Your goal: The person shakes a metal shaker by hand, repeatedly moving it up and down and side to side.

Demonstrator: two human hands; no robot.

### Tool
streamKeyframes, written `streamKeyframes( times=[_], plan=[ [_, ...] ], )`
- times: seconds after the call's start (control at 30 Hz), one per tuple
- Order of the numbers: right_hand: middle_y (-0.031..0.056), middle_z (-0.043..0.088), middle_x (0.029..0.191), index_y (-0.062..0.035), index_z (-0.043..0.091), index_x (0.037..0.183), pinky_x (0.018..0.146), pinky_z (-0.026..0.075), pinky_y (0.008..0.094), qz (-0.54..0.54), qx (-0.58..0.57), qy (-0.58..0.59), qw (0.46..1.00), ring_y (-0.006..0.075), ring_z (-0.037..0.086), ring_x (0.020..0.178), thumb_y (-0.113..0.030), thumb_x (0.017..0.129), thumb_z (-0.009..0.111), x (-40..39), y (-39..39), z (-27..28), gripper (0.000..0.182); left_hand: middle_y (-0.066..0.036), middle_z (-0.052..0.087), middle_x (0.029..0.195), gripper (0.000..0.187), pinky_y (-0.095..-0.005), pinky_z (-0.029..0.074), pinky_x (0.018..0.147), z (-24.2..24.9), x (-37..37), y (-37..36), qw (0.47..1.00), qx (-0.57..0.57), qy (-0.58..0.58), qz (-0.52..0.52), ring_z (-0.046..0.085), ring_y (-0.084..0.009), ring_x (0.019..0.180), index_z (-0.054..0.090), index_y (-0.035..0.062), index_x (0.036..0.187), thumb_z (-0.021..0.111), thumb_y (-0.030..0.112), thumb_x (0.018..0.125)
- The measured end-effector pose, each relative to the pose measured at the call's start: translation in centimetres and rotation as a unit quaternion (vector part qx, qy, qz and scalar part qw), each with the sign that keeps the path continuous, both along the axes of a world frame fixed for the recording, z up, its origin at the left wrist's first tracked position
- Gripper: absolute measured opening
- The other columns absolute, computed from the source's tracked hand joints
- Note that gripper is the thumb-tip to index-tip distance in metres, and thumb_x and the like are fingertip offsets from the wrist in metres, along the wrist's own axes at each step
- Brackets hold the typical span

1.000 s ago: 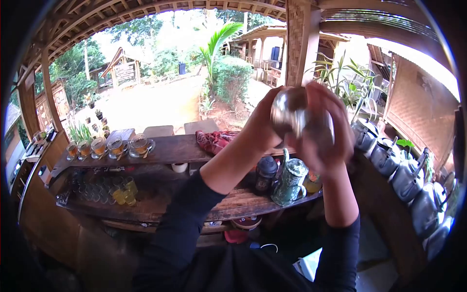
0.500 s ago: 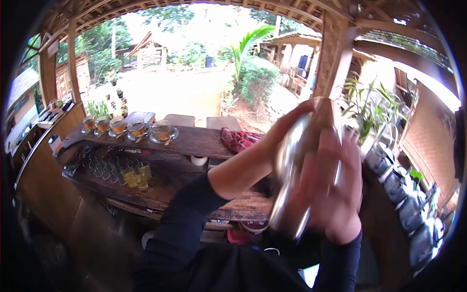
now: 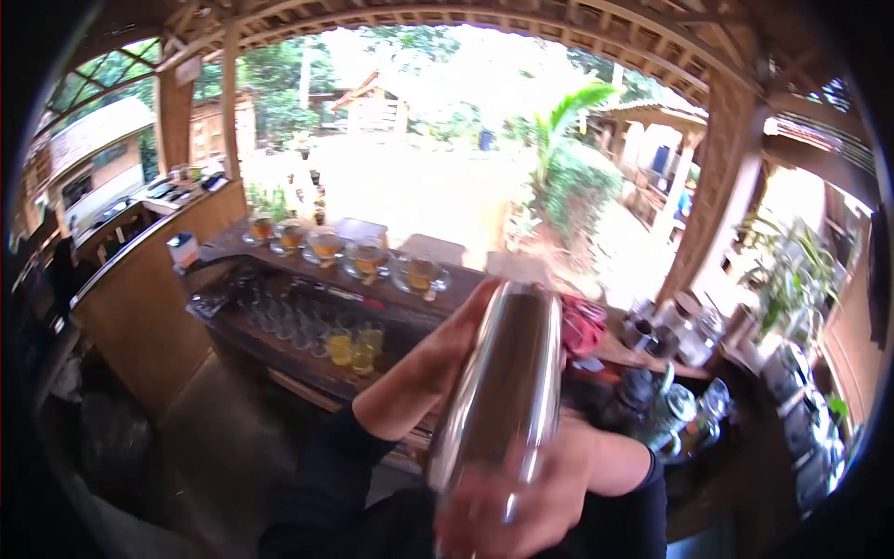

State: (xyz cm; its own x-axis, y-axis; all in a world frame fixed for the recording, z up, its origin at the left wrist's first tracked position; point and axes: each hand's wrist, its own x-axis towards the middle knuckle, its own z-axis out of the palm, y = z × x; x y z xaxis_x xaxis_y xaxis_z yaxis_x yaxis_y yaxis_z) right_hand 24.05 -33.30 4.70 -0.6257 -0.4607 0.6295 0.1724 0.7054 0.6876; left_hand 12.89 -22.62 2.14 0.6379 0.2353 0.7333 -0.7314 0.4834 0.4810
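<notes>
A shiny metal cocktail shaker [image 3: 510, 373] is held tilted in front of me, smeared a little by motion. My left hand [image 3: 458, 331] is closed on its upper end from the left side. Around the lower end, my right hand [image 3: 521, 498] is wrapped with blurred fingers. The far side of the shaker and part of my left fingers are hidden. Behind it, a red patterned cloth [image 3: 584, 328] lies on the wooden counter.
Glass cups with amber drink [image 3: 366, 259] stand on saucers along the upper counter [image 3: 484, 281]. Below are several small clear glasses [image 3: 289, 326] and glasses of yellow liquid [image 3: 341, 348]. Glass jars [image 3: 674, 406] and metal kettles [image 3: 801, 391] stand to the right.
The shaker has swung down and left in both hands, and its tilt has changed. My view has turned, so the counter sits further right and the jars now show.
</notes>
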Motion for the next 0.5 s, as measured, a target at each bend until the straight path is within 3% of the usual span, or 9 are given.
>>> streamKeyframes(
  times=[0.1,0.13,0.17,0.2,0.23,0.27,0.3,0.4,0.5],
  plan=[
    [-0.0004,0.064,0.091,-0.0099,0.064,0.093,0.066,0.052,0.0285,0.144,0.093,-0.051,0.984,0.0131,0.062,0.067,-0.016,0.076,0.065,-4.0,3.5,0.0,0.018,-0.019,0.05,0.125,0.069,-0.0486,0.048,0.09,-2.1,-4.5,0.7,0.997,-0.015,-0.028,0.076,0.055,-0.0356,0.11,0.032,0.0146,0.138,0.069,0.034,0.082],
    [-0.0001,0.065,0.091,-0.0134,0.066,0.082,0.086,0.048,0.04,0.082,0.051,0.021,0.995,0.0183,0.062,0.095,-0.013,0.074,0.061,-4.6,5.5,-1.7,0.009,-0.018,0.053,0.121,0.054,-0.0473,0.049,0.088,-2.1,-6.0,2.5,0.977,-0.085,0.103,0.166,0.058,-0.0303,0.106,0.04,0.0154,0.133,0.062,0.034,0.087],
    [0.0019,0.064,0.093,-0.01,0.065,0.084,0.08,0.049,0.0405,0.008,-0.137,0.013,0.99,0.019,0.062,0.091,-0.016,0.071,0.064,-5.6,6.8,-0.4,0.014,-0.017,0.056,0.119,0.047,-0.0463,0.05,0.086,-3.9,-6.8,6.2,0.97,-0.141,0.134,0.147,0.059,-0.0278,0.105,0.045,0.0142,0.129,0.058,0.035,0.089],
    [0.0071,0.065,0.093,-0.0084,0.062,0.091,0.069,0.05,0.0395,-0.168,-0.473,0.034,0.864,0.0253,0.061,0.084,-0.014,0.066,0.07,-4.2,10.2,-2.5,0.027,-0.015,0.058,0.116,0.042,-0.0453,0.05,0.085,-5.6,-7.4,8.9,0.957,-0.203,0.166,0.123,0.06,-0.0254,0.104,0.051,0.0129,0.124,0.055,0.037,0.09],
    [0.0125,0.061,0.103,-0.0006,0.059,0.097,0.073,0.05,0.0393,-0.018,-0.206,0.098,0.973,0.0323,0.06,0.093,-0.02,0.065,0.069,-7.0,13.4,-2.3,0.039,-0.013,0.06,0.113,0.041,-0.0433,0.051,0.083,-4.6,-8.0,8.2,0.902,-0.342,0.195,0.178,0.061,-0.0244,0.101,0.054,0.0113,0.12,0.053,0.038,0.09],
    [0.0159,0.061,0.103,-0.0013,0.059,0.101,0.076,0.05,0.0402,-0.063,-0.4,0.231,0.885,0.0357,0.059,0.094,-0.019,0.065,0.071,-8.8,14.5,-3.5,0.042,-0.012,0.062,0.11,0.041,-0.0414,0.053,0.081,-3.5,-8.5,7.4,0.826,-0.467,0.219,0.226,0.061,-0.0235,0.098,0.057,0.0096,0.117,0.051,0.04,0.09],
    [0.0149,0.061,0.103,-0.0036,0.059,0.103,0.077,0.05,0.0419,-0.057,-0.388,0.229,0.891,0.0337,0.06,0.095,-0.02,0.067,0.071,-10.0,14.5,-3.7,0.041,-0.011,0.061,0.11,0.036,-0.0416,0.053,0.08,-10.2,-8.9,13.3,0.891,-0.349,0.197,0.214,0.062,-0.026,0.094,0.057,0.01,0.116,0.05,0.035,0.091],
    [0.0091,0.063,0.103,-0.0111,0.06,0.109,0.083,0.05,0.0438,-0.116,-0.195,0.082,0.97,0.0274,0.061,0.097,-0.02,0.074,0.068,-12.4,11.3,-4.2,0.037,-0.015,0.058,0.113,0.041,-0.042,0.054,0.082,-4.8,-14.6,7.7,0.936,-0.242,0.161,0.2,0.06,-0.0298,0.101,0.051,0.0084,0.12,0.052,0.037,0.091],
    [0.0039,0.064,0.103,-0.0128,0.062,0.105,0.082,0.051,0.0411,0.103,-0.011,0.03,0.994,0.0251,0.062,0.095,-0.02,0.076,0.064,-17.2,8.5,-2.5,0.03,-0.02,0.055,0.116,0.052,-0.0421,0.055,0.083,-2.9,-17.6,3.9,0.978,-0.076,0.021,0.192,0.057,-0.0358,0.108,0.044,0.0061,0.126,0.055,0.042,0.09]
  ],
)
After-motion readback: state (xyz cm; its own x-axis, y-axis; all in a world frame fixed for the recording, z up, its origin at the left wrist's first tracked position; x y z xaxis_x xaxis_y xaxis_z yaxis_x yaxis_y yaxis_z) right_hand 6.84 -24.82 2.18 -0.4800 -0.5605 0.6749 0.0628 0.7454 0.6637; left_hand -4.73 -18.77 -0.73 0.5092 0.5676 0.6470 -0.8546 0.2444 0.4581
